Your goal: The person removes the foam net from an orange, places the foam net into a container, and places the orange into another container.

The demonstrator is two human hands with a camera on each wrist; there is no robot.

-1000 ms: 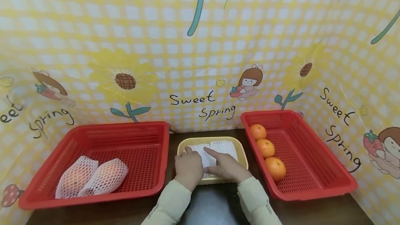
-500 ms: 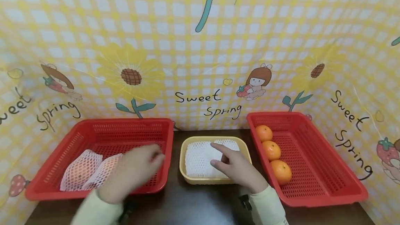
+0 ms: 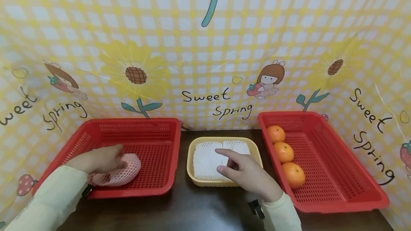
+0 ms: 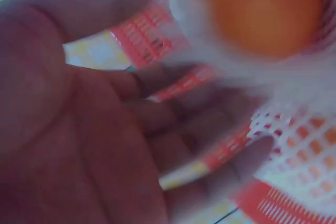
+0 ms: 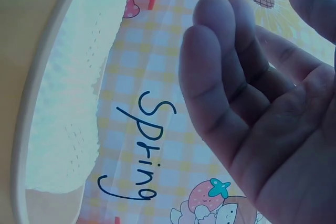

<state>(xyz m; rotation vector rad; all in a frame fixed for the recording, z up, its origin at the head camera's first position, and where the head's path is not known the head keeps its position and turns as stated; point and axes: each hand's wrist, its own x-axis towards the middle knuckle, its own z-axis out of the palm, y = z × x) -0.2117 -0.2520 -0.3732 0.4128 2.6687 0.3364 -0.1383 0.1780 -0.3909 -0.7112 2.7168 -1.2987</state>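
Note:
My left hand (image 3: pixel 104 159) reaches into the left red basket (image 3: pixel 160 156) and holds an orange in a white foam net (image 3: pixel 131 172). In the left wrist view, the thumb and fingers lie on either side of the net's open end, where the orange fruit (image 4: pixel 268 14) shows, blurred. A second netted orange (image 4: pixel 310 150) lies beside it; in the head view my hand covers it. My right hand (image 3: pixel 248 170) hovers over the right side of the yellow box (image 3: pixel 190 163), its thumb and index finger apart and nothing between them. White foam netting (image 3: pixel 207 159) lies in the box.
At the right stands another red basket (image 3: pixel 321 170), with three bare oranges (image 3: pixel 284 152) in a row along its left side. The dark table (image 3: pixel 199 209) shows in front. A yellow checked cloth (image 3: pixel 199 60) hangs behind everything.
My left hand has left the yellow box, moved left into the left basket and come onto a netted orange. The right hand has stayed over the box. The view has shifted slightly.

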